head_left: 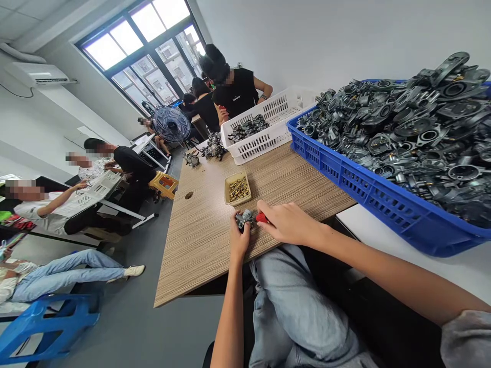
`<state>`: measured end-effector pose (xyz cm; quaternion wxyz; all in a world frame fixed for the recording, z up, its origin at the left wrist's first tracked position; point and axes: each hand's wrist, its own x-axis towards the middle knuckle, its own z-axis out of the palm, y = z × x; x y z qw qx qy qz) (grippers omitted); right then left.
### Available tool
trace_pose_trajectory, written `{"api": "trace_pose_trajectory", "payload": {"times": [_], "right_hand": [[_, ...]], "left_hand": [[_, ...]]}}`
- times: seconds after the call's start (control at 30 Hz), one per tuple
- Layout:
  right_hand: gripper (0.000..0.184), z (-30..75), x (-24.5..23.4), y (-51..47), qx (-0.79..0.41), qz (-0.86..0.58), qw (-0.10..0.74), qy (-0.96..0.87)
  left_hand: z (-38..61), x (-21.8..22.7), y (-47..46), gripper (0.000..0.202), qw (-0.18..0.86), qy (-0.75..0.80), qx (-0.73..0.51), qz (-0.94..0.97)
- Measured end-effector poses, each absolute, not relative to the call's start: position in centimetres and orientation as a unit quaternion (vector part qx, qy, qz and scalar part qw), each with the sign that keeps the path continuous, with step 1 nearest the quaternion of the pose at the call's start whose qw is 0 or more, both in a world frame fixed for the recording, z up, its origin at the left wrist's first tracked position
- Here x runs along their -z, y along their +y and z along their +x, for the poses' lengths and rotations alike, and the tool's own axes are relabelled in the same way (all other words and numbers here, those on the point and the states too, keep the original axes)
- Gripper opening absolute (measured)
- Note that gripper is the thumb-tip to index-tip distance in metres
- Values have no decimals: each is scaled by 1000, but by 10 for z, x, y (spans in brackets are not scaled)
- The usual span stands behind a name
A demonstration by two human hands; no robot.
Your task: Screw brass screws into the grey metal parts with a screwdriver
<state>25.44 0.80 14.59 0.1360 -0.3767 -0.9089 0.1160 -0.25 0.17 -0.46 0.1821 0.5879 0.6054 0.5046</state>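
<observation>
My left hand (239, 239) grips a small grey metal carburetor (245, 219) just above the near edge of the wooden table (199, 230). In my right hand (287, 221) is a red-handled screwdriver (262, 218), its handle wrapped by my fingers and directed at the carburetor's right side. Its tip is too small to make out. Right behind my hands stands a cream tray (227, 195) holding many small brass fittings (238, 190).
A blue crate (326, 166) heaped with metal carburetor parts (383, 128) stands to the right. Behind the tray is a white basket (245, 153) with more parts. Several assembled pieces (213, 146) lie at the far left. A person (238, 97) works across the table.
</observation>
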Motion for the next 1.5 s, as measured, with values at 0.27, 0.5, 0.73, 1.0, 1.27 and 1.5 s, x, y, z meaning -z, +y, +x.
{"api": "trace_pose_trajectory", "payload": {"times": [0.27,0.5,0.73,1.0,1.27,1.5], "right_hand": [[35,249,-145,7,-99,-432,128,-887],[43,246,-141,6,-98,-460,140,-871],[50,244,-140,7,-93,-494,139,-854],[49,244,-142,8,-100,-488,134,-857],[39,246,-140,8,-120,-464,154,-864],[34,250,-144,5,-115,-420,150,-888]], "left_hand": [[-3,6,2,46,168,605,-499,598],[-2,5,2,47,170,607,-500,594],[-2,5,2,47,179,610,-496,592],[-2,5,2,47,186,612,-496,588],[-1,4,1,47,184,611,-501,585],[-1,2,1,46,189,607,-498,590]]}}
